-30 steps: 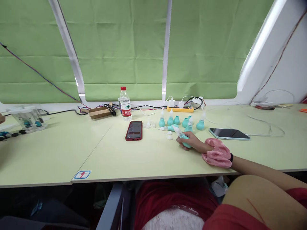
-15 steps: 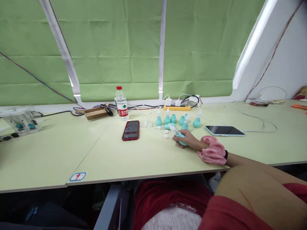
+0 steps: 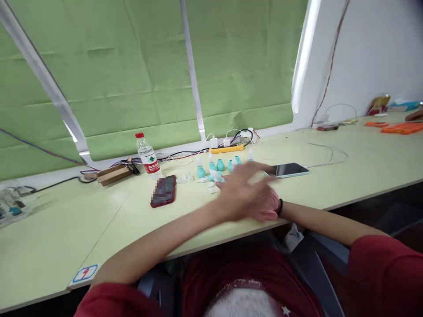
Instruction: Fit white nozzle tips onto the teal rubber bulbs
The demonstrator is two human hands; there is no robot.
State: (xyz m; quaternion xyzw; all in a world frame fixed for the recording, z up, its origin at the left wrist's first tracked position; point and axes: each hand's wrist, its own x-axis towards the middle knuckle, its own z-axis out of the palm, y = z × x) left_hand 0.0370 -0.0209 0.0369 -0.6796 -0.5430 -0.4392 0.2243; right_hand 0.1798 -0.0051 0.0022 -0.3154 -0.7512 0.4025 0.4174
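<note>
My left hand (image 3: 243, 193) crosses in front of my right, fingers spread and smeared by motion, with nothing seen in it. Behind it, my right hand (image 3: 220, 185) is mostly hidden; a pink scrunchie (image 3: 272, 206) circles that wrist. The clear nozzle (image 3: 216, 175) of a teal bulb nasal aspirator pokes out beside the right fingertips, its bulb largely covered. Several more teal bulbs (image 3: 201, 171) stand just beyond, some topped with clear nozzles. Small clear caps (image 3: 212, 190) lie left of the hands.
A red-cased phone (image 3: 164, 192) and a water bottle (image 3: 147, 155) are on the left. Another phone (image 3: 291, 170) lies right of my hands, with a white cable. At the back are a yellow power strip (image 3: 226, 149) and a cardboard box (image 3: 114, 175). Orange items (image 3: 401, 128) lie far right.
My left arm has come in from the left, its hand now over the right wrist and hiding much of the right hand. The view has turned right and tilted.
</note>
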